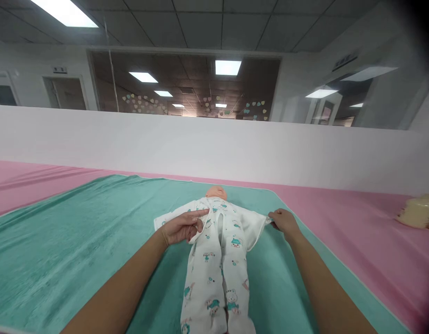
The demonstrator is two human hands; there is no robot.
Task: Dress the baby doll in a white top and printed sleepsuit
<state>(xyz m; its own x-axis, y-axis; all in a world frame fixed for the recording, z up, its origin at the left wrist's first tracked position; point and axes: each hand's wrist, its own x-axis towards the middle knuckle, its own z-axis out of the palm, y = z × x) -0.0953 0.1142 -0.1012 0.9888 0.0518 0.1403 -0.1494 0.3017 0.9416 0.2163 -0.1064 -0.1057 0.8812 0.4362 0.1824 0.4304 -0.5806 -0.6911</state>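
A baby doll (216, 191) lies on its back on a green blanket, its head at the far end. It wears a white baby outfit (236, 242) printed with small bears and teal figures; both sleeves are spread sideways and the trouser legs point toward me. My left hand (184, 227) is at the chest, index finger stretched along the cloth and the other fingers curled at the edge of the front flap. Between thumb and fingers, my right hand (283, 220) pinches the cuff of the sleeve (254, 224) on the right, drawing it outward.
The green blanket (78, 246) is spread over a pink cover (356, 227). A pale yellow object (419, 211), partly cut off, sits at the right edge. Behind the surface runs a low white wall (165, 144), with glass windows above it.
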